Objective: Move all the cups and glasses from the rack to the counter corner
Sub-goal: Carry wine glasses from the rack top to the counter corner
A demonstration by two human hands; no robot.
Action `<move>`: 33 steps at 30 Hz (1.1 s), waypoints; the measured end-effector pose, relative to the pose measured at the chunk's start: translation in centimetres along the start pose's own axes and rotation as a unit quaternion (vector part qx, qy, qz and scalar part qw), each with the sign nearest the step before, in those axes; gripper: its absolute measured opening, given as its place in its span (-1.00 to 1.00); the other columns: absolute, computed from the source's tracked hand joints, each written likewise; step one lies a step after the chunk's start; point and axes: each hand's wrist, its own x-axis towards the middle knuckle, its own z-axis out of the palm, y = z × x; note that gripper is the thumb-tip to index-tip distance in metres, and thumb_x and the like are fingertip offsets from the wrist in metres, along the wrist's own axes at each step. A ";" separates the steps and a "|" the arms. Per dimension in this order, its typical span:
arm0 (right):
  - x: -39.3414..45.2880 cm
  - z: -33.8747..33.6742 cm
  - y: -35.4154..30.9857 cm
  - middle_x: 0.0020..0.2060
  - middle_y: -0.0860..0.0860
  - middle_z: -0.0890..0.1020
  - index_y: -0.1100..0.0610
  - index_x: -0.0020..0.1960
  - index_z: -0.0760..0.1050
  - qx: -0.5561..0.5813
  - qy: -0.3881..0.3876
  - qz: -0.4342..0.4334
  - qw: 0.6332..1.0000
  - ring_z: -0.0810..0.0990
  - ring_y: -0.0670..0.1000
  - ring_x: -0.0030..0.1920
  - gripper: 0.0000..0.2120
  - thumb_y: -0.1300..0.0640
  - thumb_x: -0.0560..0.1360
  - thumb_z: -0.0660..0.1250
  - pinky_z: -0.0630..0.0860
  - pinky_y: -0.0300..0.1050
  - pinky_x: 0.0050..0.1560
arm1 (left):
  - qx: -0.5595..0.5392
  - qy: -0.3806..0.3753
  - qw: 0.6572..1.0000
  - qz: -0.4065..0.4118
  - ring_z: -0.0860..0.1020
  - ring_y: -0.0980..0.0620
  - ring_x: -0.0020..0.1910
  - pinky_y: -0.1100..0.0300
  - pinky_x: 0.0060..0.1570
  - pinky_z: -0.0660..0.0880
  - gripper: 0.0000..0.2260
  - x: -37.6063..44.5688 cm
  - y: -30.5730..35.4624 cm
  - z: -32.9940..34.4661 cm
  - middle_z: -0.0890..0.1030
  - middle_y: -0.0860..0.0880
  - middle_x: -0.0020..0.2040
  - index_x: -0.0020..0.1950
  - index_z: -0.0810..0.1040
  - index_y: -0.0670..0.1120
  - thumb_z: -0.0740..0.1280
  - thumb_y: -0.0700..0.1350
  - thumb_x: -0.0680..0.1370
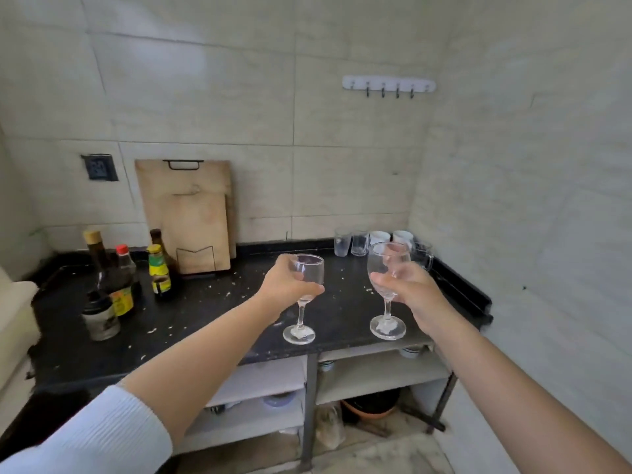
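My left hand (285, 283) grips the bowl of a clear wine glass (301, 316), held upright over the black counter (212, 313). In my right hand (412, 295) is a second, slightly larger wine glass (388, 295), also gripped by the bowl and upright. Both glass feet hang near the counter's front edge; whether they touch it I cannot tell. In the back right counter corner stand two clear tumblers (350, 242), two white cups (391, 237) and a glass mug with a handle (423, 255).
Sauce bottles (119, 278) and a small jar (101, 318) crowd the counter's left side. Two wooden cutting boards (191, 213) lean on the back wall. A hook rail (389, 84) hangs above. White shelves (376, 374) with bowls lie under the counter.
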 end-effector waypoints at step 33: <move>55.6 -8.6 16.6 0.11 0.14 0.47 0.22 0.16 0.28 -0.511 -0.105 0.006 0.853 0.53 0.14 0.00 -0.43 0.04 0.29 0.44 0.22 -0.19 -0.45 | 0.266 -0.001 0.963 -0.040 0.47 -0.03 0.10 0.20 -0.04 0.37 -0.39 50.4 -6.4 20.8 0.47 -0.14 0.25 0.29 0.34 -0.17 0.49 -0.18 0.30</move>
